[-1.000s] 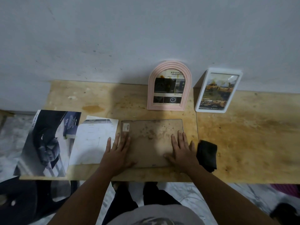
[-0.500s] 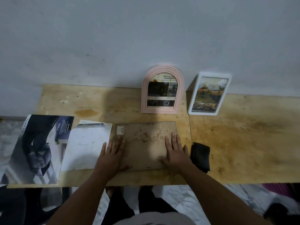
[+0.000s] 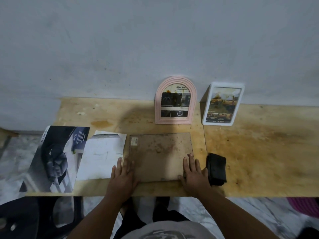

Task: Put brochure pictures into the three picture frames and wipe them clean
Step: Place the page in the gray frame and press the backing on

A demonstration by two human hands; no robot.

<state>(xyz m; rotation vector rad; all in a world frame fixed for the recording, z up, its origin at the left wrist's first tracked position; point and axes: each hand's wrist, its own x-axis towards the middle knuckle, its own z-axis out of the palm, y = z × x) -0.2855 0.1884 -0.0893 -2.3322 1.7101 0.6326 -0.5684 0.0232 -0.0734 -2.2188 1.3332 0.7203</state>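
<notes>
A rectangular frame (image 3: 159, 155) lies face down in front of me, its stained brown backing board up. My left hand (image 3: 122, 178) rests flat on its near left corner, fingers spread. My right hand (image 3: 194, 173) rests flat on its near right corner, with the thumb at the frame's near edge. A pink arched frame (image 3: 175, 101) and a white rectangular frame (image 3: 222, 104) stand against the wall, each with a brochure picture inside. A folded black cloth (image 3: 216, 169) lies just right of my right hand.
A cut white brochure page (image 3: 101, 154) lies left of the flat frame. A dark brochure (image 3: 55, 157) hangs over the left end of the wooden table (image 3: 259, 152). The grey wall (image 3: 155, 49) stands directly behind. A dark chair (image 3: 25, 219) sits below left.
Both hands have slid toward the near corners of the flat frame. The view has tilted up, so more wall shows.
</notes>
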